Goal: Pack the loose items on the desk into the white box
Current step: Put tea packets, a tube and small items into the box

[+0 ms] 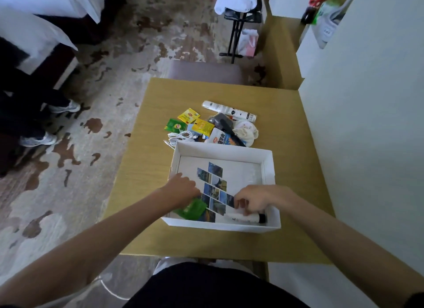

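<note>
The white box (223,150) lies open on the wooden desk (142,170), with a white booklet printed with photo tiles (241,174) on its floor. My left hand (183,188) is inside the box at its left, fingers down on a green packet (191,210). In the near right corner my right hand (250,200) rests its fingertips on a white tube with a black cap (243,217). Beyond the box lies a loose pile: yellow sachets (188,115), a green sachet (174,125), a white cable (180,136), a white tube (229,110), a snack packet (221,139), a black item (223,122) and pale cloth (246,131).
A pale wall (367,124) bounds the desk on the right. A padded stool (204,72) stands past the far edge. Someone's legs in sneakers (39,140) are on the patterned carpet at the left, beside beds.
</note>
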